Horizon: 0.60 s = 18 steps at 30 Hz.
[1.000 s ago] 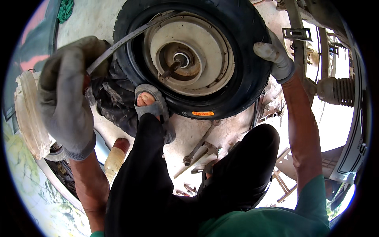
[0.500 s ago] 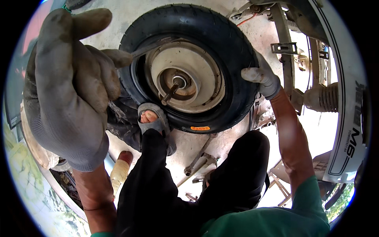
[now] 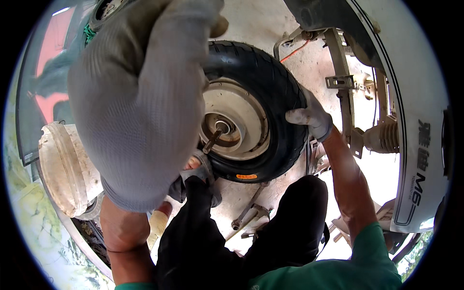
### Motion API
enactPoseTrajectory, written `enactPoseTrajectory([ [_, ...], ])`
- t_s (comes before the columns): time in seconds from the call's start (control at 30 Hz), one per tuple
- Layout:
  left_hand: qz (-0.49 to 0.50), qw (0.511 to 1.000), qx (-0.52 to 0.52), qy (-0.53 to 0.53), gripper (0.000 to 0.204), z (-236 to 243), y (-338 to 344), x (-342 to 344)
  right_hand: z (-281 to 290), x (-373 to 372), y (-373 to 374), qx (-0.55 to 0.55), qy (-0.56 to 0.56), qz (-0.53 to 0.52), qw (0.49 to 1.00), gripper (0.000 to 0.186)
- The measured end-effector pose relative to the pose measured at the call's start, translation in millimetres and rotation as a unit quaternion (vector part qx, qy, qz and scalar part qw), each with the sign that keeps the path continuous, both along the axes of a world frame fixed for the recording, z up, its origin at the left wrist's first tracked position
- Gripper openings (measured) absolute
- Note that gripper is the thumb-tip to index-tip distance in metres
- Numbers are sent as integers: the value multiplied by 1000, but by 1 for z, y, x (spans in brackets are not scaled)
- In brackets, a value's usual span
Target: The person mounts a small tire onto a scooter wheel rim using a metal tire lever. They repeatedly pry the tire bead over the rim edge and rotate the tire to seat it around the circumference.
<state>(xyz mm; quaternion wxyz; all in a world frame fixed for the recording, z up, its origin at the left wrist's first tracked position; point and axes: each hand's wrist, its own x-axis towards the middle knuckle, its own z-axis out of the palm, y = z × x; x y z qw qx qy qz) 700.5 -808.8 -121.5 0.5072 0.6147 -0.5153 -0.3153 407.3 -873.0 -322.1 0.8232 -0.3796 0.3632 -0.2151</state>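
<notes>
A black tire (image 3: 281,121) stands in front of me around a cream hub (image 3: 241,104), whose greasy axle (image 3: 212,140) points toward me. In a grey work glove, my right hand (image 3: 311,116) grips the tire's right side, its thumb over the sidewall. My left hand (image 3: 140,106), gloved too, is raised close to the view, its fingers curled away. It covers the left part of the tire and hub. Whatever it holds is hidden behind the glove. My sandalled foot (image 3: 193,166) rests against the tire's lower left side.
A white vehicle panel (image 3: 420,159) rises at the right, beside a metal frame (image 3: 338,79) and a ribbed rubber boot (image 3: 382,139). Metal parts (image 3: 249,212) lie on the floor below the tire. A dirty pale bucket (image 3: 65,169) is at the left; another wheel (image 3: 104,12) lies at far left.
My left hand has moved rightward over the tire. The flat metal lever seen at its fingers and the tire's edge is now hidden. The tire sits lower in view; my right hand keeps its grip.
</notes>
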Motion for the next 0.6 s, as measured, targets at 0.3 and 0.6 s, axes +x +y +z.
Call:
enactPoseTrajectory([
  [0.3, -17, 972, -42, -230, 45, -9, -82, -15, 3, 1, 7, 0, 89, -54, 995, 90],
  [0.6, -62, 979, 175, -82, 40, -31, -149, 10, -13, -6, -1, -50, 26, -29, 998, 90],
])
